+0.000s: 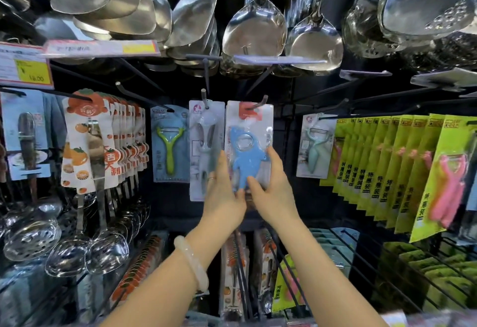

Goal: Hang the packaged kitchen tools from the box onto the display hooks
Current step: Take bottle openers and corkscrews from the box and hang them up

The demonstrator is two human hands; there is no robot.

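While a pale bangle (192, 262) was worn on the left forearm nearest the camera, both hands were raised to a carded blue tool pack (249, 146). The left hand (223, 195) was laid along the pack's left edge, its fingers held straight and close together, with a thin ring seen on one of them. The right hand (271, 192) was set against the lower right of the pack, thumb pressed on the front near the blue tool's tail and index finger stretched up the right edge; the remaining fingers were hidden behind the card, so their state could not be told. Above the fingertips, the pack's top hole was seen at the tip of a display hook (260, 102). Just left of the left fingers, a white carded pack (204, 130) was hung on its own hook, and a green peeler pack (169, 143) was hung further left. Beyond and above, steel ladles (254, 27) were hung in rows.
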